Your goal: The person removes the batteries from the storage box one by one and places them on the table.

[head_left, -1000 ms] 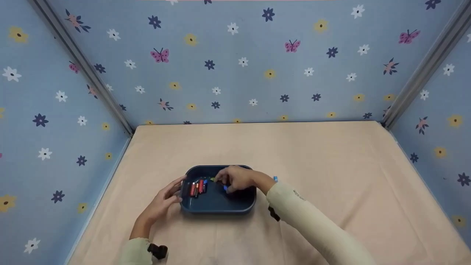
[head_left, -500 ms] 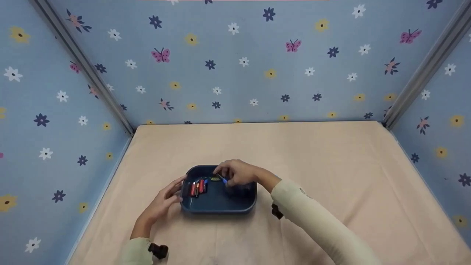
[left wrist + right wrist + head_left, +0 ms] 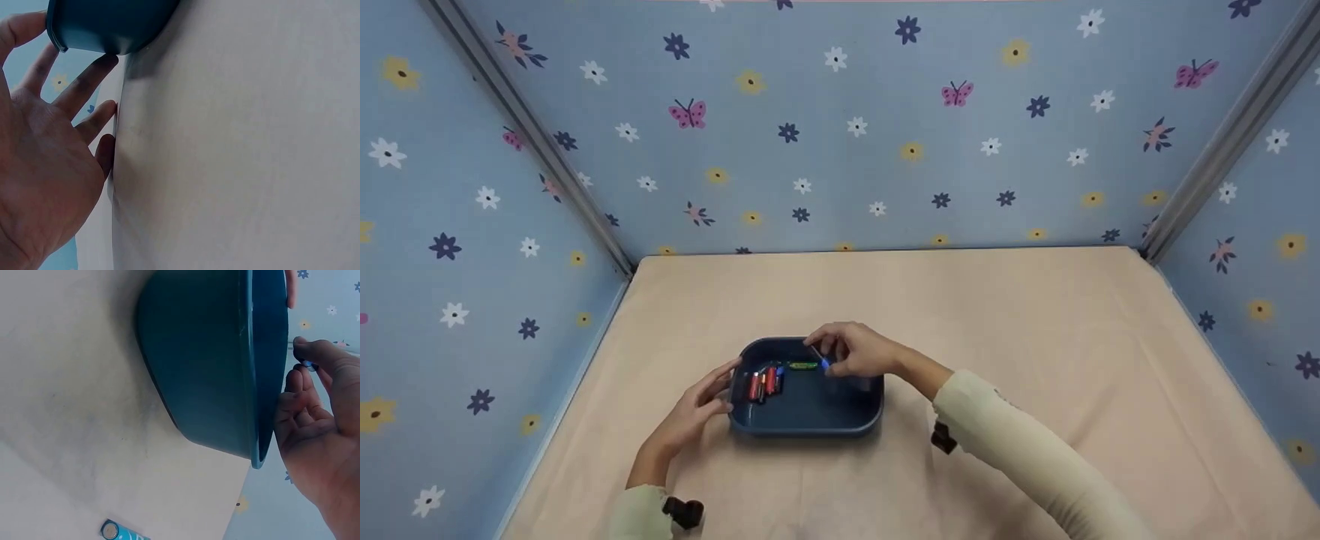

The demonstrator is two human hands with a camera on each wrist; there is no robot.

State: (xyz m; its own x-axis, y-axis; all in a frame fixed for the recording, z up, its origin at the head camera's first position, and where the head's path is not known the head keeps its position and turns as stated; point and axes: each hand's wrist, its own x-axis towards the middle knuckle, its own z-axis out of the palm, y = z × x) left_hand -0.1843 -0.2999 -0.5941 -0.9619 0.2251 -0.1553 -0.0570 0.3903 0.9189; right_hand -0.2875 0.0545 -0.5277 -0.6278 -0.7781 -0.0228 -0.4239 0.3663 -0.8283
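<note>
A dark blue rectangular basin (image 3: pixel 810 431) stands on the covered table. My left hand (image 3: pixel 690 412) touches its left side with extended, spread fingers; in the left wrist view the fingertips meet the basin (image 3: pixel 107 28) wall. My right hand (image 3: pixel 862 350), over the basin's back right part, pinches a slim blue-and-dark battery (image 3: pixel 824 363) between thumb and fingers. Inside, at the left, several red, black and blue batteries (image 3: pixel 765 384) lie side by side. A green battery (image 3: pixel 802 366) lies crosswise near the back wall.
A light blue battery (image 3: pixel 125 531) lies on the table outside the basin, hidden behind the right forearm in the head view. Flowered blue panels (image 3: pixel 840 150) enclose the table (image 3: pixel 997 300) at the back and sides. The cloth has slight wrinkles.
My right hand has risen and shifted slightly back and right with the battery, uncovering the green battery. The left hand and basin stay in place.
</note>
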